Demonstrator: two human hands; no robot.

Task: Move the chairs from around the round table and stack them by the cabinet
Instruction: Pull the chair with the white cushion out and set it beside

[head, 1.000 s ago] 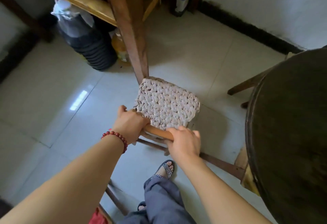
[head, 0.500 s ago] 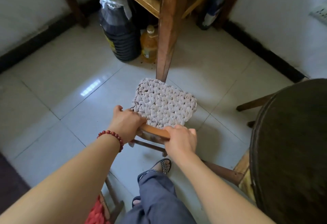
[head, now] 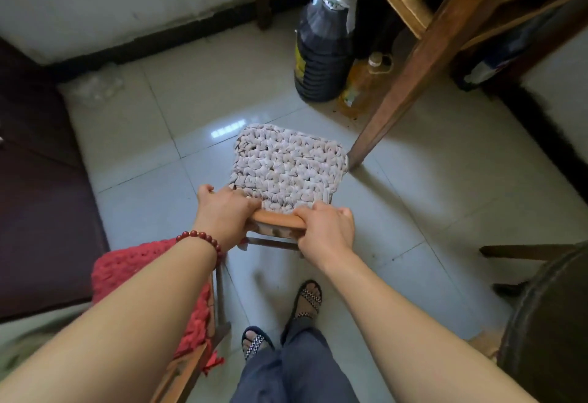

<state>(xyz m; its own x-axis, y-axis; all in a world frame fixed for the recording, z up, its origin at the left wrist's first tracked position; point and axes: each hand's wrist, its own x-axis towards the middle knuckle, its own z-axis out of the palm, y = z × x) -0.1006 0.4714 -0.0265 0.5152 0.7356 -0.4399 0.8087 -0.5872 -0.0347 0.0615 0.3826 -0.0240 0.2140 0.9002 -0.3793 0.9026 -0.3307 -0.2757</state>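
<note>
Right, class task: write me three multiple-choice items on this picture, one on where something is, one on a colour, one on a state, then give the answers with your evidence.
1. Where does the dark jug stand?
A. on the floor beside the wooden cabinet leg
B. on the round table
C. on the chair seat

2. What colour is the bead bracelet on the left wrist?
A. green
B. red
C. white

3. How are the hands placed on the chair with the pale woven seat?
A. both grip its top rail
B. only the right touches it
C. neither touches it

Answers:
1 A, it sits on the tiles by the cabinet leg.
2 B, the beads are dark red.
3 A, the left hand and right hand close around the rail.
</note>
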